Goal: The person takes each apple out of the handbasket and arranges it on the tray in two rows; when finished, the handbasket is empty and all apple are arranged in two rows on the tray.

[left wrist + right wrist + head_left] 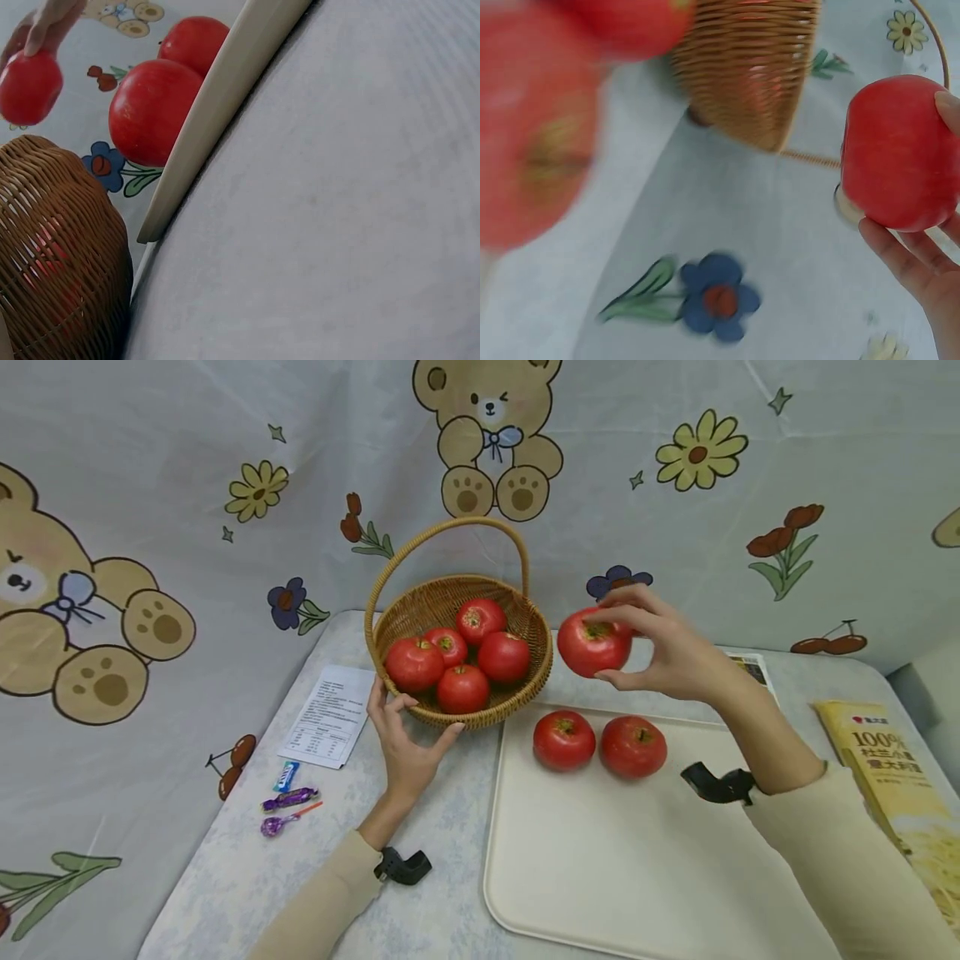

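My right hand (660, 647) holds a red apple (592, 642) in the air, right of the basket, thumb below and fingers over its top. The right wrist view shows the same apple (900, 154) between fingers and thumb. With fingers at the front-left rim and thumb along the outside, my left hand (405, 752) grips the wicker basket (480, 720). Inside the basket lie several red apples (462, 689). Two more, a left apple (564, 741) and a right apple (633, 747), sit side by side on the cream tray (585, 860).
The basket's tall handle (450, 527) arches above it. Left of it lie a printed paper sheet (330, 714), a small blue packet (286, 776), a purple-wrapped candy (290, 799) and a lollipop (273, 825). A yellow noodle bag (877, 760) is at the right. A patterned cloth (600, 435) hangs behind.
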Demonstrator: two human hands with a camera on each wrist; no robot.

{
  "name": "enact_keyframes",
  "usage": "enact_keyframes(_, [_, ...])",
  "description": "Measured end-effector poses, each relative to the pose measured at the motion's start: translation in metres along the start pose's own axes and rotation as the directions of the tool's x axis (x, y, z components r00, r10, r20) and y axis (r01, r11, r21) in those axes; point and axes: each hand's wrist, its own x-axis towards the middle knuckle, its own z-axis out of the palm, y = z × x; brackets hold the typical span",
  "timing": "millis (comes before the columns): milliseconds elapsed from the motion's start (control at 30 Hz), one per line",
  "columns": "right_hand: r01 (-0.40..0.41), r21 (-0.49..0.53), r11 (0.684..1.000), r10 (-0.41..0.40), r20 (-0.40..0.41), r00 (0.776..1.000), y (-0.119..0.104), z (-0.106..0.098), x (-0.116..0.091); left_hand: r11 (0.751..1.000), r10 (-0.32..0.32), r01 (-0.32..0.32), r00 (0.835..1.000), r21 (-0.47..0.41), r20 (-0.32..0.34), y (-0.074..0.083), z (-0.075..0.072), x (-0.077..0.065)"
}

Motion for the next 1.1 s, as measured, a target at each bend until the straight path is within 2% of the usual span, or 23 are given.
enact_keyframes(200, [-0.154,-0.071,0.985,0.150,-0.063,0.987,0.014,-0.007,-0.080,1.000,-0.002,0.002,1.000,-0.006,0.005,0.002,0.001,0.001])
enact_keyframes(333, [-0.227,-0.057,0.972,0.221,-0.094,0.971,0.026,-0.005,-0.129,1.000,-0.003,0.003,1.000,-0.006,-0.001,0.003,0.002,0.003])
enact_keyframes(533, [-0.329,-0.024,0.944,0.326,-0.076,0.942,0.042,0.010,-0.183,1.000,-0.020,0.020,1.000,-0.020,-0.002,0.004,0.001,0.002])
enact_keyframes(667, [-0.384,-0.007,0.923,0.383,-0.063,0.922,0.050,0.020,-0.200,0.999,-0.033,0.033,0.999,-0.028,0.001,0.002,0.002,-0.001])
enact_keyframes(767, [-0.393,-0.005,0.919,0.392,-0.056,0.918,0.054,0.025,-0.206,0.999,-0.037,0.037,0.999,-0.024,-0.002,0.001,0.001,-0.002])
enact_keyframes(1000, [-0.421,-0.004,0.907,0.420,-0.034,0.907,0.054,0.032,-0.210,0.999,-0.038,0.038,0.999,-0.020,0.006,0.001,0.002,-0.002])
enact_keyframes(1100, [-0.416,-0.041,0.909,0.416,-0.007,0.909,0.053,0.032,-0.208,0.999,-0.026,0.026,1.000,-0.030,0.002,0.001,0.003,-0.001])
